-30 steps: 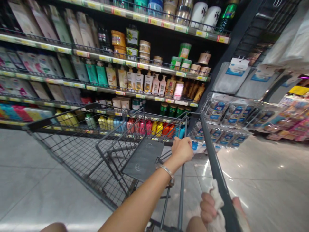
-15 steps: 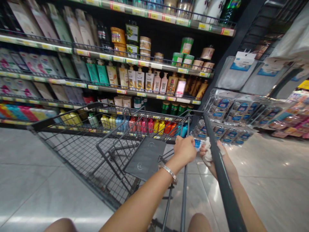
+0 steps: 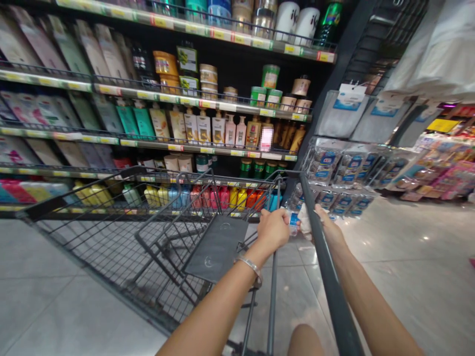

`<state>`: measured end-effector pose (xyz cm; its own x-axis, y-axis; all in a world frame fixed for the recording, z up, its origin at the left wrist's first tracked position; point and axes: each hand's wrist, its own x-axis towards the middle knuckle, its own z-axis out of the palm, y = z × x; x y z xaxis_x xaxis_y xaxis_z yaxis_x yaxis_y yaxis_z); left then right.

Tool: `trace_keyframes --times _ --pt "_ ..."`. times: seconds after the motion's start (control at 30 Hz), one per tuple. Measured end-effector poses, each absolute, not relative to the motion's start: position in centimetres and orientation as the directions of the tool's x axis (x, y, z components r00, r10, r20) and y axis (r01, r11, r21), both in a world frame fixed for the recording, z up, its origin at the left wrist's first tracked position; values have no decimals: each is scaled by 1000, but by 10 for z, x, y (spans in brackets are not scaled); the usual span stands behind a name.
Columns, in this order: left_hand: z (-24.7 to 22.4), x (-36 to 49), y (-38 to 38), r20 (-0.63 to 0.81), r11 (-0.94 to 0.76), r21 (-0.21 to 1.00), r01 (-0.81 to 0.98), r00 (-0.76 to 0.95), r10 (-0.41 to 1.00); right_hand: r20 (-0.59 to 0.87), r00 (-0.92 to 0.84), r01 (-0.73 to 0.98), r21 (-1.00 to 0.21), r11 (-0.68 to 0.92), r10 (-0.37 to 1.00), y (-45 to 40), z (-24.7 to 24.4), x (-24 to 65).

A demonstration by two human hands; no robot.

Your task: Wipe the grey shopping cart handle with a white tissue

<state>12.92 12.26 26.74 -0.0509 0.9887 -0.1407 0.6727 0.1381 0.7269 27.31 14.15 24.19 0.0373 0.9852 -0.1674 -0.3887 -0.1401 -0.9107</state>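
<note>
My left hand (image 3: 273, 229), with a silver bracelet at the wrist, is closed in a fist over the rear frame of a grey wire shopping cart (image 3: 85, 242). What its fingers hold, if anything, is hidden. My right hand (image 3: 330, 230) is behind the cart's dark handlebar (image 3: 330, 267), pinching a crumpled white tissue (image 3: 305, 221). The bar covers part of that hand. Between the hands shows a small clear, blue-labelled item (image 3: 294, 218); I cannot tell whether it is held. A grey child-seat flap (image 3: 218, 247) lies inside the cart.
Beyond the cart, shelves (image 3: 208, 148) carry pump bottles (image 3: 204, 126), jars (image 3: 269, 79) and colourful bottles (image 3: 237, 198). Packaged scrubbers (image 3: 347, 168) hang on hooks at the right, beside white mesh goods (image 3: 343, 111). Grey tiled floor (image 3: 401, 291) lies around the cart.
The shelves and cart have shifted left in view. My right hand with the tissue has moved closer to my left hand, and one knee has left the view.
</note>
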Motion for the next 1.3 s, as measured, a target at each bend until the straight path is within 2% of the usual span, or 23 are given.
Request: trace_keyframes --times 0.1,0.23,0.37,0.43,0.57,0.67,0.8,0.93,1.07,1.2,1.3 --pt "269 127 121 -141 133 719 683 -44 989 -127 62 -309 -946 -102 990 117 244 272" --pt "266 125 120 -130 112 710 695 -27 991 -99 114 -93 -992 -89 988 86 247 274" --pt "264 123 120 -111 88 706 702 -13 994 57 282 48 -998 45 958 60 250 271" --pt "264 122 120 -107 79 702 708 -6 994 156 307 77 -987 139 939 52 253 268" --pt "263 120 118 -104 70 696 715 3 995 338 153 140 -938 318 929 56 258 267" --pt "263 118 117 -106 59 691 721 21 994 400 58 209 -901 381 915 76 261 270" --pt "262 117 115 -110 46 690 722 42 993 443 17 289 -860 419 896 120 258 276" --pt "260 115 114 -94 34 699 714 45 995 478 -11 278 -842 462 878 178 251 284" --pt "256 114 112 -56 11 718 696 43 998 492 26 348 -820 454 870 237 247 294" --pt "254 113 110 -35 14 736 676 17 999 440 66 403 -833 380 895 276 249 299" --pt "254 113 111 -40 23 744 667 10 999 398 83 375 -862 341 914 287 251 299"
